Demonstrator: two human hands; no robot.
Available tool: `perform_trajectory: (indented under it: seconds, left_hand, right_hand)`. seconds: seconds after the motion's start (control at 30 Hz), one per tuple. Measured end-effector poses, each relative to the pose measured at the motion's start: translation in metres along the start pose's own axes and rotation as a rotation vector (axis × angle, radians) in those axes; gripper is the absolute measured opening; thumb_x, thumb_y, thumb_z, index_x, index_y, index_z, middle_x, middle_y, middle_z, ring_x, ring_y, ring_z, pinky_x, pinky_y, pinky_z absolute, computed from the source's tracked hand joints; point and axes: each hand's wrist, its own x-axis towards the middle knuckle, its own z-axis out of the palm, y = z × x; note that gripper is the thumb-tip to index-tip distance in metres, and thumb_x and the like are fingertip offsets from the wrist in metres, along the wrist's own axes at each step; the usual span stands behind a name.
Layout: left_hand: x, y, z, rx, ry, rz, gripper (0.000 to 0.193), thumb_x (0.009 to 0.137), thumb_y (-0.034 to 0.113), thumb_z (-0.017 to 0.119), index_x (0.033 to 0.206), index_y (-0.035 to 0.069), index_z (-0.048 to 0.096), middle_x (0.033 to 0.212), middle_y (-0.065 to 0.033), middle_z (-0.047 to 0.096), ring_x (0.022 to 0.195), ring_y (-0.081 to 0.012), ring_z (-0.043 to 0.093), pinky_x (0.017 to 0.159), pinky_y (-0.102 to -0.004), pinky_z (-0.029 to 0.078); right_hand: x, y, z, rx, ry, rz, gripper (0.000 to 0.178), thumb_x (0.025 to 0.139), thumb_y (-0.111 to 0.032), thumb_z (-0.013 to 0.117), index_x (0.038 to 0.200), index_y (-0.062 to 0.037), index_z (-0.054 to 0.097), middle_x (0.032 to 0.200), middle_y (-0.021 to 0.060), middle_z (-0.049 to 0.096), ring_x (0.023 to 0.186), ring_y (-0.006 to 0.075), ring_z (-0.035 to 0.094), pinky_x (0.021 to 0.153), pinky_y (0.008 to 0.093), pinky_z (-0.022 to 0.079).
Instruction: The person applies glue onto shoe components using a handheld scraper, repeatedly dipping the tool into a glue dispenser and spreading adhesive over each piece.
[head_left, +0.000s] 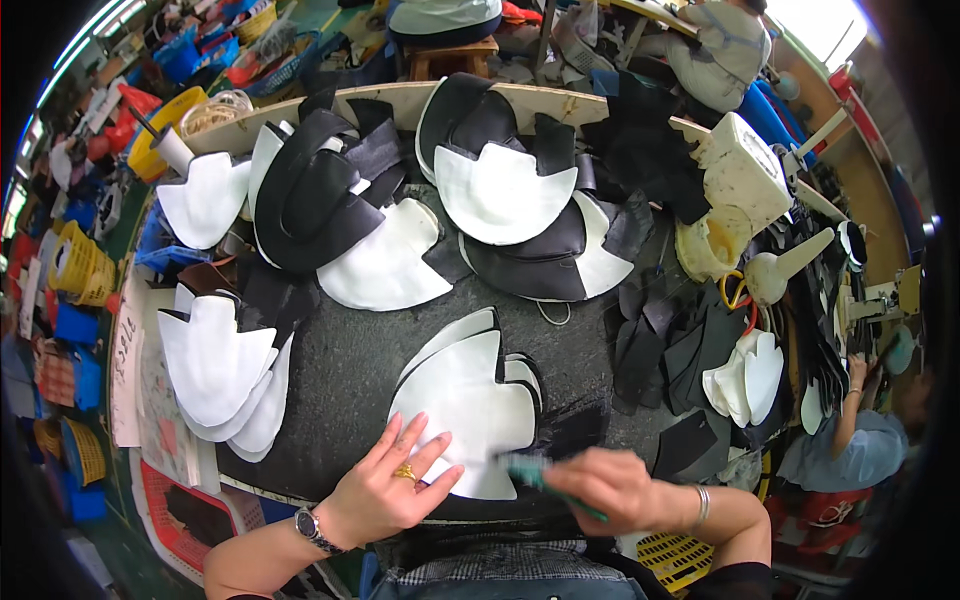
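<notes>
Several white shoe-upper pieces with black undersides lie in a stack (pixel 465 385) at the near middle of the dark work surface. My left hand (pixel 385 485) rests on the stack's lower left edge, fingers spread and flat. A gold ring and a wristwatch (pixel 317 530) show on it. My right hand (pixel 605 490) is closed around a green-handled brush (pixel 540 472), whose blurred bristle end meets the lower right part of the top white piece. Just beyond that hand lies a black piece (pixel 572 430) with frayed-looking edges.
More white and black upper pieces lie in piles at far left (pixel 325 200), far middle (pixel 508 190) and left (pixel 220 370). Right of centre are black cut pieces (pixel 700 345), a cream container (pixel 740 175), a funnel-shaped tool (pixel 770 275) and orange-handled scissors (pixel 735 290). Co-workers sit beyond.
</notes>
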Motion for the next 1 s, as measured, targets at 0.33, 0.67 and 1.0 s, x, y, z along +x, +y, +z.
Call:
perform_trajectory:
  seconds: [0.33,0.67,1.0]
  left_hand:
    - [0.008,0.006,-0.004,0.052,-0.028,0.005,0.023,0.087,0.019,0.061,0.106,0.01,0.071,0.123,-0.0178,0.066,0.118,-0.0455,0.06,0.1,-0.0575,0.048]
    - [0.002,-0.007,-0.01,0.045,-0.027,-0.023,0.024,0.083,0.014,0.061,0.104,0.013,0.073,0.123,-0.0174,0.065,0.117,-0.0458,0.06,0.099,-0.0574,0.049]
    - [0.003,-0.003,-0.011,0.066,-0.079,-0.046,0.031,0.079,0.008,0.06,0.107,0.013,0.072,0.126,-0.0172,0.064,0.121,-0.0459,0.058,0.101,-0.0591,0.047]
  right_hand:
    - [0.088,0.057,0.017,-0.118,0.419,0.171,0.017,0.08,0.006,0.069,0.093,0.0009,0.06,0.08,0.017,0.063,0.068,0.0352,0.064,0.058,0.0394,0.052]
    - [0.055,0.029,-0.037,0.191,-0.389,-0.214,0.024,0.082,-0.006,0.06,0.104,0.0026,0.063,0.116,0.0176,0.065,0.113,0.0318,0.064,0.084,0.0382,0.059]
    - [0.035,0.033,-0.091,0.381,-0.534,-0.082,0.037,0.069,0.001,0.065,0.106,0.0048,0.063,0.115,0.0187,0.065,0.115,0.034,0.063,0.088,0.0393,0.058]
